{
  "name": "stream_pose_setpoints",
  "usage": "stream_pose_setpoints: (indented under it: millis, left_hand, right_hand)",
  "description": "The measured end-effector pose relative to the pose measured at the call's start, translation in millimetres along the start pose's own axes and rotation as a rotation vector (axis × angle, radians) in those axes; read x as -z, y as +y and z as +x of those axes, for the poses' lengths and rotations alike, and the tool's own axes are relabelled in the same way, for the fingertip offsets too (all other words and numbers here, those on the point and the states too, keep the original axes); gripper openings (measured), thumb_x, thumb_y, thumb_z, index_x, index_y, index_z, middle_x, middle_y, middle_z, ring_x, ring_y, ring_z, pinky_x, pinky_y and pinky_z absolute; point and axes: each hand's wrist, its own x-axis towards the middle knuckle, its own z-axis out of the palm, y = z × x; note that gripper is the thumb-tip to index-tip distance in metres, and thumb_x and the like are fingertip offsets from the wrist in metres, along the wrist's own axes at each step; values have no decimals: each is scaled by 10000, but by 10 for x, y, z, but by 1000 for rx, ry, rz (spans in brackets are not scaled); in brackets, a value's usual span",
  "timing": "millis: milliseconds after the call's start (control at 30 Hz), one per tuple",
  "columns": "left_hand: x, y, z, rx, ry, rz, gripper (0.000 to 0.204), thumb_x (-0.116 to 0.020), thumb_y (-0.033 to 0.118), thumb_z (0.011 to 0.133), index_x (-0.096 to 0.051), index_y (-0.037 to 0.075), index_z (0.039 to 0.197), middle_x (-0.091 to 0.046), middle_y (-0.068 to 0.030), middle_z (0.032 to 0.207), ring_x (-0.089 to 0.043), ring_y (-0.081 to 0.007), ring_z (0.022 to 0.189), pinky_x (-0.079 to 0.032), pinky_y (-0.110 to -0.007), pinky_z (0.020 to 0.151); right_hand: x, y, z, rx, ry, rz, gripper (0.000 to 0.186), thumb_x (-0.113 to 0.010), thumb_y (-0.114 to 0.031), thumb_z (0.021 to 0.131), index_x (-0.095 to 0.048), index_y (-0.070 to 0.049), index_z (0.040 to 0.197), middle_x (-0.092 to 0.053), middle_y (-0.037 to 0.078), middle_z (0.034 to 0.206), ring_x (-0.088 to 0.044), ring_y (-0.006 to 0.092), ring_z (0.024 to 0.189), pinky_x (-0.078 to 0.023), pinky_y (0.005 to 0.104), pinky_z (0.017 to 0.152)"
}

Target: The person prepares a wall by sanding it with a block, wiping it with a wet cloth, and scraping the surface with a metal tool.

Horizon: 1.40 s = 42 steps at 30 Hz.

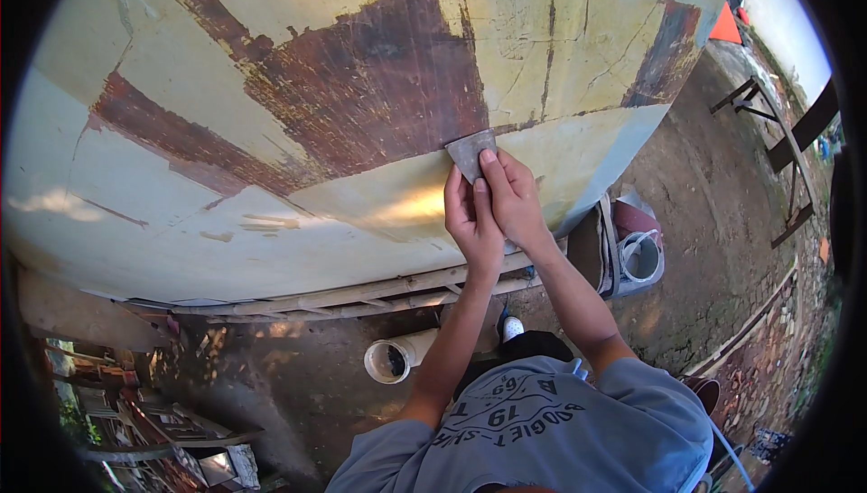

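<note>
A large curved panel (172,222) in pale cream and yellow, with rough reddish-brown patches and cracks, fills the upper view. A small flat grey scraper (465,148) rests against it at the lower edge of the biggest brown patch. My left hand (474,222) grips the scraper from the lower left with fingers curled. My right hand (513,199) holds it from the right, thumb pressed on its face. Both hands touch each other at the tool.
A bamboo ladder (298,306) lies along the panel's bottom. A white bucket (405,353) stands below me, another grey-white bucket (642,258) on the right. A dark frame stand (795,163) is at right, scrap wood (144,421) at lower left, over dirt ground (686,168).
</note>
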Motion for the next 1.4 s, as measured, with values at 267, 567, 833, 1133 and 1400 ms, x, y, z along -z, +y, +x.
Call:
stream_pose_setpoints:
  millis: [267,567,833,1133,1400]
  left_hand:
    - [-85,265,92,34,6,14,388,-480,66,1016,-440,-50,1384,-615,-133,1233,-606,-149,1082,-485,-285,917]
    - [-84,401,90,60,21,54,404,-497,55,1005,-461,-58,1392,-650,-125,1177,-616,-138,1029,-488,-275,890]
    - [-95,452,103,53,23,68,408,-523,54,990,-477,-59,1380,-679,-115,1072,-620,-120,932,-501,-256,794]
    - [-9,281,3,46,52,192,403,-523,52,989,-485,-48,1378,-658,-149,1140,-623,-143,969,-503,-274,813]
    - [-34,378,-29,15,58,271,395,-535,62,988,-492,-67,1359,-662,-128,1101,-619,-141,960,-497,-269,816]
  right_hand:
    - [-31,-135,37,-17,35,0,304,-448,-249,1052,-596,-25,909,-529,-59,733,-442,22,686,-402,212,606]
    - [-91,-232,-2,-43,74,48,343,-462,-238,1042,-587,2,832,-529,-36,669,-441,34,640,-405,238,562]
    - [-90,-309,43,-94,38,125,333,-459,-249,1044,-601,-8,864,-546,-49,703,-453,24,649,-412,220,585]
    - [-87,-141,-9,-104,51,97,350,-473,-264,1042,-583,-18,818,-529,-50,670,-431,19,624,-385,225,546]
    - [-93,-212,-63,-128,43,109,353,-459,-261,1045,-581,-22,816,-538,-44,671,-446,22,608,-394,225,538]
